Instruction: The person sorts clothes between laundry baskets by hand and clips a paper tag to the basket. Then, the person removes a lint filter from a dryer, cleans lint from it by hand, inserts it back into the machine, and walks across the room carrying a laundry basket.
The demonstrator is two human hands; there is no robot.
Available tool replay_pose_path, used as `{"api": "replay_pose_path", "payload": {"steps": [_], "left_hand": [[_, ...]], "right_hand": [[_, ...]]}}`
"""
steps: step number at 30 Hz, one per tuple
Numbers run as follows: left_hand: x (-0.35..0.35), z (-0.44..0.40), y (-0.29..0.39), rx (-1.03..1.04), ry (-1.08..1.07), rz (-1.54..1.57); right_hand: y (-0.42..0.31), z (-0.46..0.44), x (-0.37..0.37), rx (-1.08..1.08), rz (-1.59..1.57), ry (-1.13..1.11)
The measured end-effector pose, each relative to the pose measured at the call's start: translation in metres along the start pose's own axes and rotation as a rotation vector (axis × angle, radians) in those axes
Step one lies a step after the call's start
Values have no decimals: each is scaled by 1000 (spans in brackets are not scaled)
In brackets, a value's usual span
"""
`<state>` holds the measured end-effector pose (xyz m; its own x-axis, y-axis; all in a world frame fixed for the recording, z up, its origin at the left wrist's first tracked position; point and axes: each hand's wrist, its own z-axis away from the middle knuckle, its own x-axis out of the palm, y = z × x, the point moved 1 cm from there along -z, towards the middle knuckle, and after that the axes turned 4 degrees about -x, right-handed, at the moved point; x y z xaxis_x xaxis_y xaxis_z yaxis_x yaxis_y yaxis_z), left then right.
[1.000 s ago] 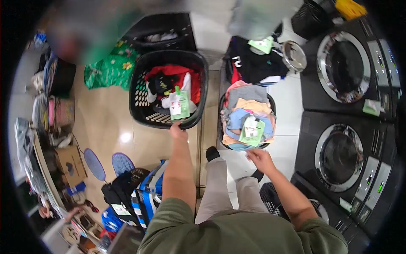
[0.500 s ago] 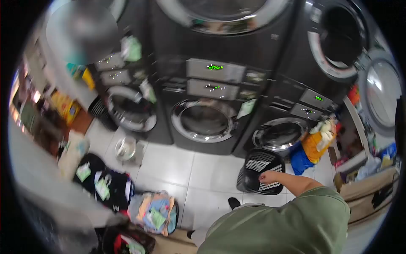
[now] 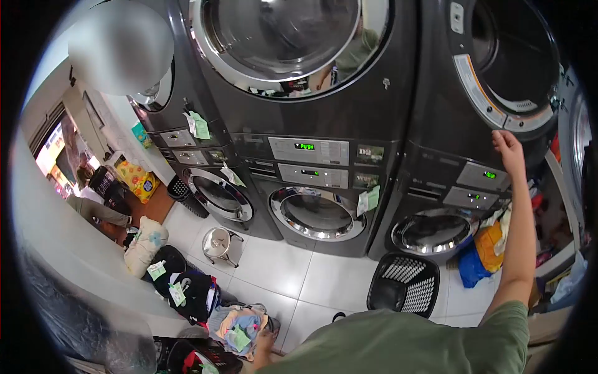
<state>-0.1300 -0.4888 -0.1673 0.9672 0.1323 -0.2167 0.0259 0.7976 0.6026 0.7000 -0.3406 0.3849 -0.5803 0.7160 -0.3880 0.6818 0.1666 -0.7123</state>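
My right hand [image 3: 509, 151] is raised at the right, just below the rim of an upper dryer [image 3: 507, 68] whose round opening is uncovered. Its fingers are loosely bent and a little apart, with nothing visible in them. The dryer door [image 3: 576, 149] hangs open at the far right edge. Low in the view, my left hand [image 3: 264, 341] is beside a basket of folded clothes [image 3: 240, 327] with a green slip on top; its fingers are hard to make out. A black laundry basket [image 3: 403, 283] stands on the floor in front of me, with no clothes visible inside.
Stacked dark machines line the wall, with a washer door [image 3: 317, 214] in the middle and green slips hanging on some. A round-seated stool [image 3: 217, 243] and dark bagged laundry [image 3: 193, 293] sit left. An orange and blue bag [image 3: 479, 255] leans at the right.
My right hand has risen from the black basket to the upper dryer's rim. My left hand has come into view by the folded clothes. The camera view has tilted upward.
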Motion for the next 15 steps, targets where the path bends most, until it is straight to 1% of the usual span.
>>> {"api": "replay_pose_path", "payload": {"steps": [2,3,4,5,6,7,8,9,10,11,12,13,14,15], "left_hand": [[-21,-23,23,88,71,64],[-35,-52,20,289,28,113],[-29,-45,37,254,161,321],[-23,-44,55,276,221,225],[-26,-51,65,177,271,27],[-11,-20,94,188,151,65],[-3,-37,88,282,134,64],[15,-32,92,185,92,203],[34,-27,94,219,86,93],[54,-24,86,233,31,138],[73,-20,74,250,-18,190],[98,-5,66,185,21,8],[127,16,68,119,73,-145],[152,19,60,149,61,-311]], "right_hand": [[-2,-41,-18,-334,383,21],[-1,-66,-30,-394,462,31],[7,-88,-43,-444,536,31],[23,-118,-61,-433,631,57],[35,-138,-74,-423,725,82],[31,-143,-79,-359,754,83],[23,-151,-79,-305,778,96],[28,-158,-81,-310,773,123],[37,-169,-84,-320,766,152],[66,-197,-96,-403,842,98],[96,-218,-106,-522,853,2],[103,-222,-101,-600,769,-69],[164,-263,-108,-811,919,-77],[203,-282,-99,-684,864,-36]]}}
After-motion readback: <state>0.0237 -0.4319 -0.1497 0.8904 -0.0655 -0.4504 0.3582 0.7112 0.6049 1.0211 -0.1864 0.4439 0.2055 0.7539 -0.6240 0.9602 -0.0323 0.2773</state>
